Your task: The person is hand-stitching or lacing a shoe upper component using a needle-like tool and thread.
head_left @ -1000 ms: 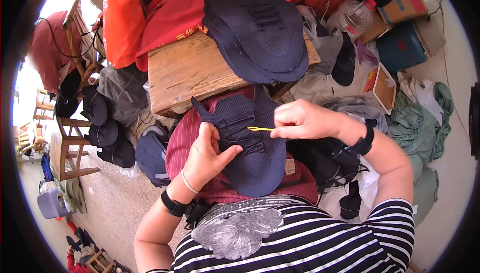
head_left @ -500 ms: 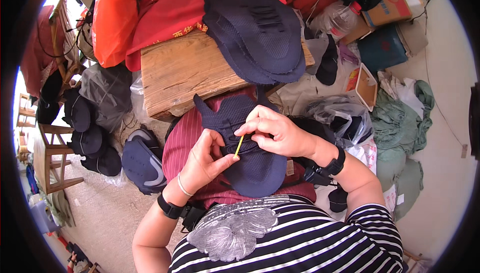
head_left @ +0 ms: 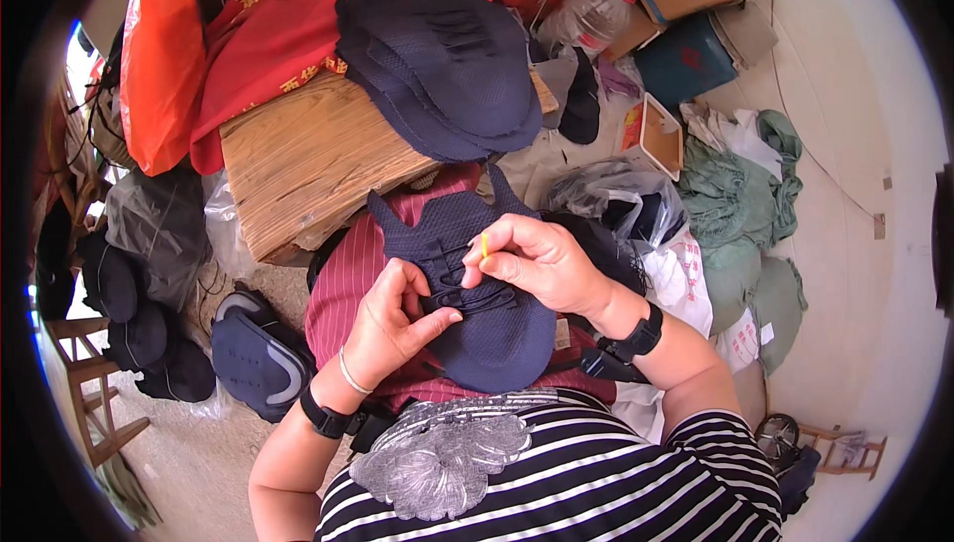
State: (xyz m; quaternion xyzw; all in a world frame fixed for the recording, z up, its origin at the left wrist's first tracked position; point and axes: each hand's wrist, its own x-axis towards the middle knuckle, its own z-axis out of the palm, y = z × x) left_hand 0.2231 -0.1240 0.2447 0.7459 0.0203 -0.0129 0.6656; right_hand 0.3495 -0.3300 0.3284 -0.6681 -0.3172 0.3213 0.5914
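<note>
A navy mesh shoe upper (head_left: 494,348) lies flat across my lap on a dark red striped cloth (head_left: 333,306), its two pointed ends away from me. Dark lace (head_left: 489,298) runs in loops across its middle. My left hand (head_left: 391,315) is closed on the upper's left side, thumb and curled fingers beside the lacing. Above the right side of the lacing, my right hand (head_left: 545,266) pinches a thin yellow stick (head_left: 485,245), mostly hidden by its fingers. Whether lace is also in that pinch, I cannot tell.
Ahead, a wooden bench (head_left: 298,154) carries a stack of navy uppers (head_left: 447,75) and a red cloth (head_left: 288,35). Finished-looking dark shoes (head_left: 260,348) lie on the floor at left. Plastic bags (head_left: 621,199), a small open box (head_left: 653,137) and green cloth (head_left: 735,189) are at right.
My right hand has drawn the yellow stick up, away from my left thumb, and turned it more upright. My left hand stays by the lacing. The view has shifted to the right.
</note>
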